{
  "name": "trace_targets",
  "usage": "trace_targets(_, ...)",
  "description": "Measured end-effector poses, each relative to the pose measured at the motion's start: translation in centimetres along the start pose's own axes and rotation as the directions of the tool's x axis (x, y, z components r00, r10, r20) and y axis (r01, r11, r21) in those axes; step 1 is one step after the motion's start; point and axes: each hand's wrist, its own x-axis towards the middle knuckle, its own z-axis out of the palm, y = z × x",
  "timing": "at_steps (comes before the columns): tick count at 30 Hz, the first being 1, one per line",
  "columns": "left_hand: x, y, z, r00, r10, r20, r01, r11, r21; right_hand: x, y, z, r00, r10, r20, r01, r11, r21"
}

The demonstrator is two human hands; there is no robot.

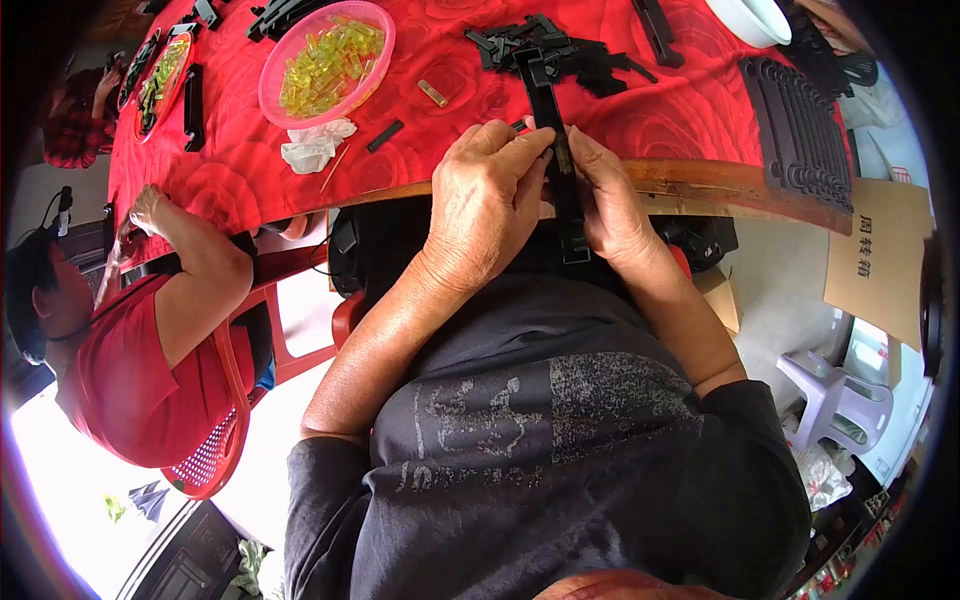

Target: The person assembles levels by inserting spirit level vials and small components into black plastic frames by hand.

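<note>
A long, narrow black plastic bar (568,205) with open, frame-like ends stands between my hands, over the table's front edge. My left hand (485,195) is closed at its left side, fingers bent, thumb and fingertips pressed on the bar's middle. Whether those fingertips also pinch a small piece I cannot make out. My right hand (612,205) grips the bar from the right, thumb along its side. Just beyond lies a heap of small black plastic pieces (530,45). A small clear yellowish piece (432,94) and a short black strip (385,136) lie farther left.
A pink basket (268,85) of yellow-green clear pieces sits on the red tablecloth (420,150), near a crumpled white tissue (316,147). Black bars (795,130) are lined up at right, below a white bowl (752,20). A person in red (150,370) sits at left.
</note>
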Motion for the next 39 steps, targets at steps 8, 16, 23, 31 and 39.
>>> trace_targets(8, 0.9, 0.3, 0.1, 0.946, 0.282, -0.159, -0.229, 0.930, 0.288, 0.0, -0.2, -0.1, 0.997, -0.026, 0.076, 0.030, 0.998, -0.050)
trace_targets(16, 0.8, -0.4, 0.4, 0.964, 0.246, -0.105, -0.210, 0.940, 0.270, 0.0, -0.2, 0.3, 0.998, -0.016, 0.060, 0.021, 0.996, -0.084)
trace_targets(23, 0.6, -0.2, 0.3, 0.972, 0.229, -0.056, -0.210, 0.949, 0.236, 0.1, 0.0, -0.3, 0.995, -0.026, 0.100, 0.038, 0.992, -0.124)
trace_targets(31, 0.3, -0.4, 0.1, 0.979, 0.192, -0.062, -0.176, 0.964, 0.199, -0.3, -0.4, 0.2, 0.995, -0.028, 0.096, 0.038, 0.994, -0.105)
trace_targets(39, 0.2, -0.8, 0.2, 0.985, 0.158, -0.073, -0.142, 0.971, 0.192, 0.0, 0.0, 0.0, 0.995, -0.057, 0.086, 0.068, 0.989, -0.133)
